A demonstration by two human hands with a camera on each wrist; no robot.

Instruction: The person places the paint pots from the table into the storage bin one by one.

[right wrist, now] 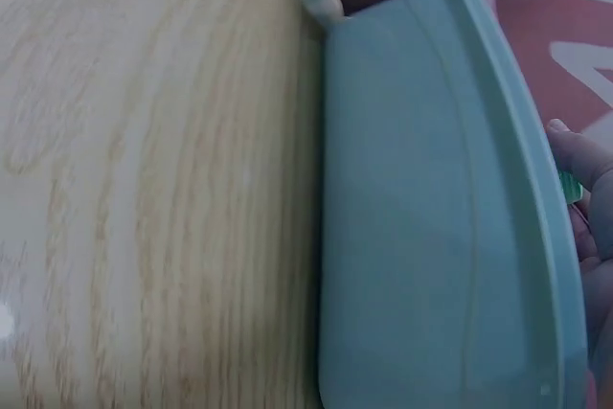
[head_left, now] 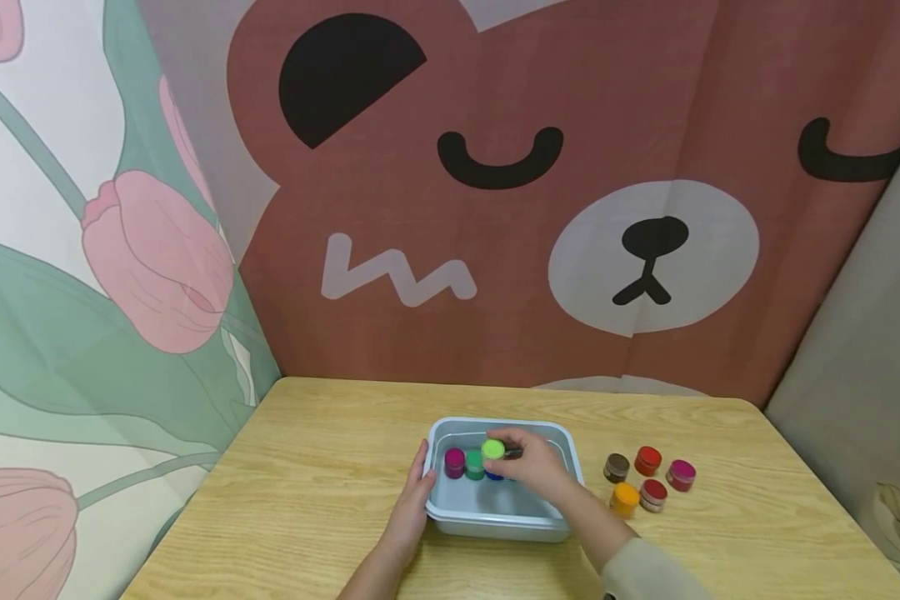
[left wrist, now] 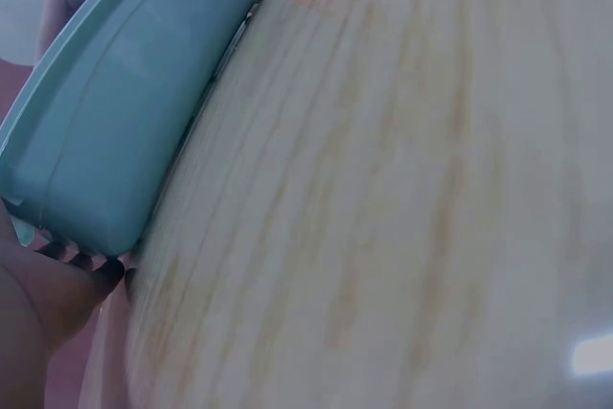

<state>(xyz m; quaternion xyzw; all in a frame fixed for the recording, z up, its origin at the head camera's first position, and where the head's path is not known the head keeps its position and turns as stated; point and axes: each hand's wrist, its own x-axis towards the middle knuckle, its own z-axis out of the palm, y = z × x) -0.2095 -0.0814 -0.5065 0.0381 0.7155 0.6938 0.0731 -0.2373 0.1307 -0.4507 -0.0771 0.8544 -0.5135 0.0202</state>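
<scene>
A pale blue plastic tub (head_left: 495, 523) stands on the table. My left hand (head_left: 408, 517) grips its left end, thumb at the rim and fingers along the outer wall; in the left wrist view those fingers reach under the tub's rim. Over the tub, my right hand (head_left: 528, 462) pinches a small jar with a lime-green lid (head_left: 492, 449) between thumb and fingers. Inside stand a magenta jar (head_left: 454, 462), a green jar (head_left: 475, 465) and a blue jar (head_left: 494, 476), the blue one mostly hidden. A dark bit by the right fingers is too small to tell.
Right of the tub, several small jars stand on the wooden table (head_left: 315, 467): a brown one (head_left: 617, 467), a red one (head_left: 648, 460), a dark red one (head_left: 653, 495), a magenta-lidded one (head_left: 681, 475) and an orange one (head_left: 625, 499). A bear-print cloth (head_left: 390, 350) hangs behind.
</scene>
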